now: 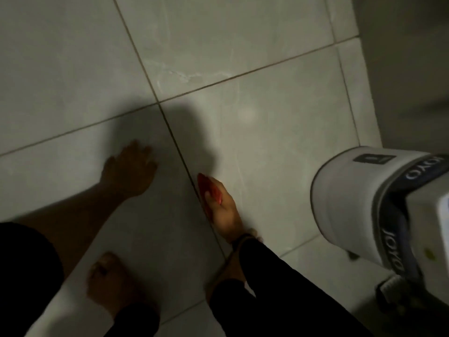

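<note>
Right hand point(222, 210) grips a small red thing point(210, 188), fingers and thumb curled round it. The frame is dim and blurred, so I cannot tell what the thing is. It sticks out past the fingertips and sits low in the middle of the view, right over a dark grout line of the tiled floor point(267, 117). Black sleeve point(279, 276) runs to the wrist, with a dark band point(243, 239) at its end.

Left hand point(130, 167) holds nothing: fingers loose and slightly spread, back of the hand up, forearm bare, reaching out above the tiles. It is well apart from the red thing, to its left. A big shadow point(175, 127) lies on the floor just beyond both hands.

Bare left foot point(109, 283) stands on the tiles below the left forearm. White machine point(359, 198) with a rounded body and "JOYO" lettering on a dark strap stands at the right edge, near the right hand but not touching it. Pale wall point(408, 69) rises at upper right.
</note>
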Motion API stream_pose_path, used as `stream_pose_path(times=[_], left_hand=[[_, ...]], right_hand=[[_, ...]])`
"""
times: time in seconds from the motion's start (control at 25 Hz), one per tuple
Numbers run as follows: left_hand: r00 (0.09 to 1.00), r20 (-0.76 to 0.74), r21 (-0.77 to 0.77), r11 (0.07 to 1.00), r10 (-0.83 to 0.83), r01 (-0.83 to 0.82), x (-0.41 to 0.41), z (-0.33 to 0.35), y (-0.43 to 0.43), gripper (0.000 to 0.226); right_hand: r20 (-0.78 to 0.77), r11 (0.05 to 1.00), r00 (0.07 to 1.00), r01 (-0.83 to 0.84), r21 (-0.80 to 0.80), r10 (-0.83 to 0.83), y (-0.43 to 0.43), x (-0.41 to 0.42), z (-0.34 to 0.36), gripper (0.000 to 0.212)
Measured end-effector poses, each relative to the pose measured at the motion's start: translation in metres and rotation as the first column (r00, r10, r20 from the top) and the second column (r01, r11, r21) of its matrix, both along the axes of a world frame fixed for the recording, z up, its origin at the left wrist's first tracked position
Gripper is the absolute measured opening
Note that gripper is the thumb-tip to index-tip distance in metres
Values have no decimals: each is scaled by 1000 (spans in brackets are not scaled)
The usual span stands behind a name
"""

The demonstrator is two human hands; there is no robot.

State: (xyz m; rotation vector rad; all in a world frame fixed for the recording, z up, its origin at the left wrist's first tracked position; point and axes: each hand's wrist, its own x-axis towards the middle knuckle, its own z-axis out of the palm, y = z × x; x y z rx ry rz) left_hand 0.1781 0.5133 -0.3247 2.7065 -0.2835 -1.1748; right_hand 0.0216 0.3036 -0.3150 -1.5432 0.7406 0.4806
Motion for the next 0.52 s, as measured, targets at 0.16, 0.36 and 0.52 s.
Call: stream_pose_path(times=[0.16, 0.36, 0.52], left_hand=[[854, -493, -213, 928, 167, -305, -45, 119, -100, 66], [664, -719, -354, 716, 203, -602, -92, 257, -227, 19], [763, -645, -467, 812, -43, -350, -100, 327, -340, 36]], right_hand=[[-215, 823, 842, 533, 196, -495, -26, -15, 128, 21], [-88, 588, 593, 805, 77, -800, -120, -50, 258, 13], [-38, 423, 423, 906, 8, -905, -217, -94, 319, 15]])
